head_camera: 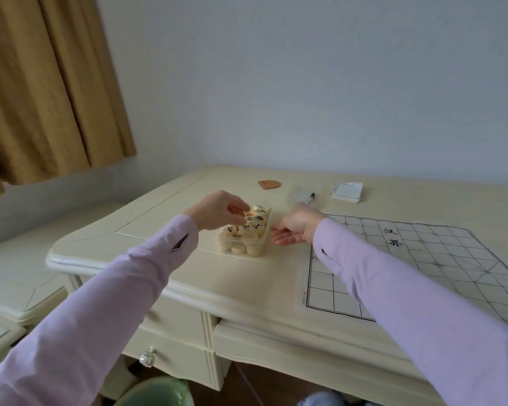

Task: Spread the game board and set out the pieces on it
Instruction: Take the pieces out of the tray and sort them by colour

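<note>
Game board (423,259), a thin sheet with a black grid, lies flat on the right half of the cream desk (247,288). Its long axis runs left to right along the desk, dipping toward the right edge of the frame. Its left short edge sits near the desk's front rim, and the right sleeve hides part of that end. Two large black characters, 汉界, stand one above the other in the band across the grid. The small print in the lower left margin is too fine to read. Left of the board, at the centre of the frame, an open clear box (255,249) stands with its long axis running near to far, heaped with round cream pieces (255,227) bearing black characters that are mostly blurred. The left hand (217,210) reaches over the box with curled fingers, pinching a red-marked piece (248,214) at the top of the heap. The right hand (294,230) lies loose and spread, palm turned up, just beside the box's right wall; whether it touches is unclear. Bare desk top lies between box and board, and in front of the box down to the rim. Toward the wall lie a notepad (346,191), a pen (311,197) and a small brown object (269,184).
</note>
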Demonstrator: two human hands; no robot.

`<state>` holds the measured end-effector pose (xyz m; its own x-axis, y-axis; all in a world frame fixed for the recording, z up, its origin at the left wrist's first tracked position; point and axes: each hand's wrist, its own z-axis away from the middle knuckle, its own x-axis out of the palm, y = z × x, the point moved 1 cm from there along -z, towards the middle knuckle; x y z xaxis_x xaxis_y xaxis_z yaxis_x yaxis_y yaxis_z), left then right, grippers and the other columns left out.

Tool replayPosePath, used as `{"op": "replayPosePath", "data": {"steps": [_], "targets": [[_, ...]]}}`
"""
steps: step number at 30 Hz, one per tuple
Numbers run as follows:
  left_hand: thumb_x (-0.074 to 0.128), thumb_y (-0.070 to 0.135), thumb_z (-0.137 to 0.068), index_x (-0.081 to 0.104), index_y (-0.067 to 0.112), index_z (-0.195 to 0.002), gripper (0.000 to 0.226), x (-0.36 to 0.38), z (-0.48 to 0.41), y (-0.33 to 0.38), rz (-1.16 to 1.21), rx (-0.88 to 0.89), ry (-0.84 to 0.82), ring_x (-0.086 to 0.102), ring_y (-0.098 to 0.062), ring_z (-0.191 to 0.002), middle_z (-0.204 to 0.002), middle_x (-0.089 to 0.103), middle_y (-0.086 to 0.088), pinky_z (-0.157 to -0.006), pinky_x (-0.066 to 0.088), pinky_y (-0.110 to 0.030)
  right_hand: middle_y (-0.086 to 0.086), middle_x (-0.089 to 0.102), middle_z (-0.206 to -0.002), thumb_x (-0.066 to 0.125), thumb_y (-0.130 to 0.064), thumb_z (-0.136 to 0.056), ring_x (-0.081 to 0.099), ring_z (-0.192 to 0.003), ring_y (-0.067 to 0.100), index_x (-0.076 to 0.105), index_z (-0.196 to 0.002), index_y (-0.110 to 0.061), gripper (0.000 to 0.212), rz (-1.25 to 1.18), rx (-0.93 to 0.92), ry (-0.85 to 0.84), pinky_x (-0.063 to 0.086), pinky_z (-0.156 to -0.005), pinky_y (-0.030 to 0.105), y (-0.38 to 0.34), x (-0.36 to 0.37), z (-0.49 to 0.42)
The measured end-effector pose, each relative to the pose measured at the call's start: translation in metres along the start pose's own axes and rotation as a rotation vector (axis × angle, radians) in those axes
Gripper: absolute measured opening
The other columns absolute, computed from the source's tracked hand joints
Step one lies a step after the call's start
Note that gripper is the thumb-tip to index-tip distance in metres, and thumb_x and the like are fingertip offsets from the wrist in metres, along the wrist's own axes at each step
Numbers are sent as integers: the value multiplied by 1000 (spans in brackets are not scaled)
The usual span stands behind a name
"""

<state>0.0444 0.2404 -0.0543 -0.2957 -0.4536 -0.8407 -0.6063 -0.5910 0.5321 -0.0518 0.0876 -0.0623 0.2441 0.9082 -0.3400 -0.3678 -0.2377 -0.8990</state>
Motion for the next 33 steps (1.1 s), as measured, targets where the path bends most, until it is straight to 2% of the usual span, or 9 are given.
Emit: {"op": "replayPosePath", "data": {"steps": [3, 8, 13, 18, 20, 23, 27, 31, 33], "targets": [[74, 34, -79, 65, 29, -112, 34, 7, 0, 8, -59, -15, -210, 58, -7, -84, -90, 63, 16, -80, 43, -22, 10, 57, -72, 47, 10, -87, 57, -54, 17, 62, -107, -1, 28, 69, -144, 120, 55, -52, 25, 3, 0, -4], [73, 32, -79, 68, 30, -99, 21, -4, 2, 6, -145, -38, -222, 57, -6, -84, -85, 62, 18, -82, 40, -22, 9, 67, -112, 67, -11, -83, 60, -87, 18, 72, -103, -13, 21, 350, -274, 58, 55, -84, 30, 4, 3, -8], [62, 12, -85, 69, 27, -91, 17, -10, 3, 3, -128, -29, -207, 61, -8, -74, -83, 69, 7, -82, 45, -25, 9, 63, -89, 74, -17, -80, 57, -71, 18, 70, -102, -3, 26, 335, -230, 2, 54, -83, 31, 0, 3, -7], [60, 12, -86, 63, 15, -112, 27, -1, -6, 5, -266, -136, 149, 60, -24, -103, -107, 65, -7, -83, 45, -29, 10, 60, -69, 71, -2, -79, 59, -59, 19, 64, -83, 0, 9, 230, -159, -54, 56, -71, 34, 0, 8, -3], [56, 8, -85, 63, 6, -92, 11, 3, -5, 7, -308, -256, 121, 63, -21, -82, -84, 66, -8, -64, 45, -25, 11, 60, -70, 68, 2, -79, 60, -58, 21, 60, -80, 0, 8, 203, -140, -39, 56, -66, 35, 1, 10, -2], [49, 1, -79, 53, 8, -56, 24, 9, -5, 8, -264, -343, 93, 50, -13, -51, -54, 56, -1, -45, 35, -22, 11, 57, -64, 63, 5, -80, 58, -53, 22, 52, -67, -2, 18, 184, -114, 44, 56, -63, 34, 4, 8, -2], [54, 6, -81, 55, 6, -60, 20, 9, -5, 18, -40, -329, 202, 51, -14, -50, -51, 57, -3, -49, 37, -22, 14, 59, -65, 64, 4, -77, 59, -56, 25, 57, -72, 2, 9, 195, -104, 148, 59, -73, 42, 8, -11, -2], [57, 10, -82, 59, 2, -65, 19, 25, 0, 44, 198, -261, 204, 60, -17, -53, -60, 63, -8, -62, 51, -28, 13, 61, -57, 55, 7, -80, 55, -37, 18, 57, -67, 3, 14, 195, -83, 229, 51, -41, 25, 12, -50, 13], [61, 10, -80, 64, -4, -72, 16, 38, 0, 61, 328, -204, 193, 63, -16, -51, -66, 67, -13, -71, 56, -34, 6, 56, -41, 49, 6, -81, 57, -40, 23, 56, -59, 1, 24, 254, -104, 321, 55, -48, 29, 19, -73, 21]]}}
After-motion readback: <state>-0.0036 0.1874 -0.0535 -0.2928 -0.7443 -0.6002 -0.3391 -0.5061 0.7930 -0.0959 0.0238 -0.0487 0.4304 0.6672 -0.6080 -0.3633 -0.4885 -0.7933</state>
